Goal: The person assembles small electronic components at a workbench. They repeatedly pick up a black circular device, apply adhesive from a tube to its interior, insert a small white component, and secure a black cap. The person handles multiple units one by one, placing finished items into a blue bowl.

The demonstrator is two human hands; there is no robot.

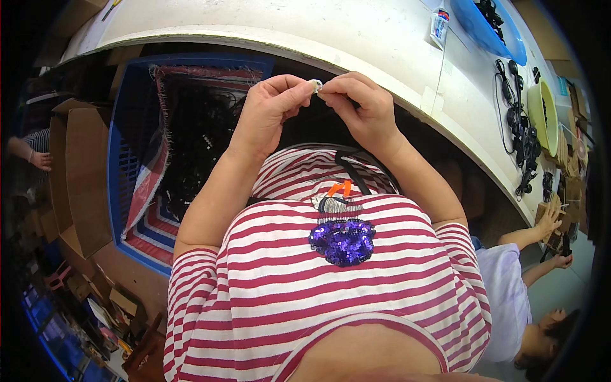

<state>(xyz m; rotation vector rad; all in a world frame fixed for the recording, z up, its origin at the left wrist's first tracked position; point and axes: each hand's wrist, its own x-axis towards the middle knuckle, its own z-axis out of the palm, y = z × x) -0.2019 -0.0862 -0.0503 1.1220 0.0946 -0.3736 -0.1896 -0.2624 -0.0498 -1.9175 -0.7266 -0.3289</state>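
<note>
A small white ring-shaped piece (316, 86) is pinched between the thumb and index finger of my left hand (272, 109). Just to its right, my right hand (368, 107) has its thumb and fingertips pressed together at the edge of the same piece. What exactly the piece is, and whether the right fingers hold something thin as well, is too small to make out. Both hands are raised in front of my striped shirt, near the front edge of a white table (273, 24).
At my left stands a blue crate (115, 172) with a striped woven liner and many black parts (197, 143). Beyond it is a cardboard box (89, 169). The table bears a small bottle (439, 27), a blue basin (470, 28), black cables (523, 130) and a yellow-green basin (536, 121). A co-worker (503, 293) is at right.
</note>
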